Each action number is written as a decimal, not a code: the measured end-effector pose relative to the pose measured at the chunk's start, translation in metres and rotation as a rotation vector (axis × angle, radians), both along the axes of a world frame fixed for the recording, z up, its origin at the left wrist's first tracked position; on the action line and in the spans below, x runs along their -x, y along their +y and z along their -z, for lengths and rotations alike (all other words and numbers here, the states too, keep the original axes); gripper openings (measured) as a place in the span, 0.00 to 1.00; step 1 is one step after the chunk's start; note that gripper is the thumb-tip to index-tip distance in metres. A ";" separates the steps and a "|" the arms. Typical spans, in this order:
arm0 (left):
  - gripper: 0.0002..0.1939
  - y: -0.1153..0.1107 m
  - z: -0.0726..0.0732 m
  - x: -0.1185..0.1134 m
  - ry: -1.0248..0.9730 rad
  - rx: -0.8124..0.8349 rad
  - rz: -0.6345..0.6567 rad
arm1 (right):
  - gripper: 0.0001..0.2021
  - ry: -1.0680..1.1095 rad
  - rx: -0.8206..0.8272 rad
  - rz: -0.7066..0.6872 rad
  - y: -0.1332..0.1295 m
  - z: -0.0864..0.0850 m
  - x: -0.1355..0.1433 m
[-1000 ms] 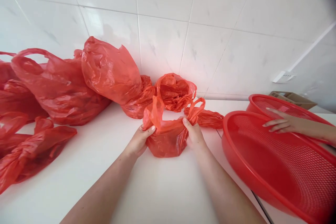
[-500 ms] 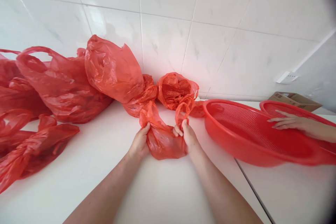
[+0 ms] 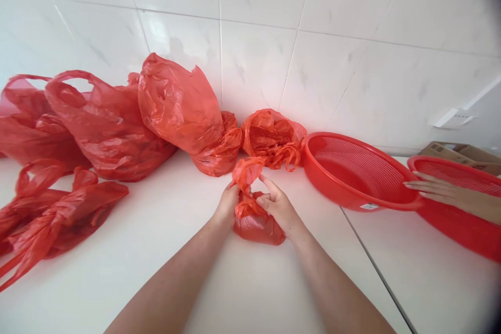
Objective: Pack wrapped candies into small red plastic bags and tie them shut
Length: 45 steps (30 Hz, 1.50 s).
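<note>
A small red plastic bag (image 3: 259, 228) sits on the white table in front of me, with something bulky in its bottom that I cannot make out. My left hand (image 3: 227, 204) is closed on the gathered upper part at its left side, where a loose handle sticks up. At the right of the bag's neck, my right hand (image 3: 278, 207) presses the thumb against the plastic, its index finger raised; its other fingers are partly hidden. Just behind stands an open, crumpled red bag (image 3: 270, 135).
Several filled red bags (image 3: 113, 130) line the wall on the left, and a tied one (image 3: 78, 214) lies nearer. To the right are a red mesh basket (image 3: 352, 188) and another red basket (image 3: 457, 224), with a person's hand (image 3: 442, 190) on them. A cardboard box (image 3: 462, 154) stands behind.
The small bag's handles have come together at its top, and its neck is gathered. My hands are closer together. The red basket has shifted back, apart from the second one.
</note>
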<state>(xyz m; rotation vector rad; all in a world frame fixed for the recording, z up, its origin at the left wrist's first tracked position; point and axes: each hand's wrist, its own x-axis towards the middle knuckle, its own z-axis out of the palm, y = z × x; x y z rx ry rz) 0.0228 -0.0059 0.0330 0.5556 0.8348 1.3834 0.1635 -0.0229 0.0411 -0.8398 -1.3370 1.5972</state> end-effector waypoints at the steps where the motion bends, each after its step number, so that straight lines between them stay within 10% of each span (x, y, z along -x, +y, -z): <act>1: 0.05 -0.001 -0.001 -0.002 0.022 -0.020 0.017 | 0.34 -0.025 -0.018 -0.007 -0.001 -0.001 0.001; 9: 0.16 -0.012 0.000 -0.009 0.313 -0.168 0.214 | 0.09 -0.043 0.010 0.248 0.005 -0.001 0.010; 18: 0.52 -0.030 0.006 -0.002 0.820 -0.645 0.075 | 0.13 0.062 0.086 0.417 0.014 0.014 0.012; 22: 0.21 -0.031 0.001 -0.010 0.657 -0.456 0.041 | 0.09 0.002 -0.009 0.292 0.007 0.012 0.012; 30: 0.14 -0.018 0.002 0.004 0.381 -0.162 0.100 | 0.30 0.334 0.158 -0.084 0.006 0.009 -0.003; 45: 0.12 -0.026 -0.010 0.002 0.276 -0.361 0.210 | 0.11 -0.359 -0.232 0.479 0.010 0.013 0.006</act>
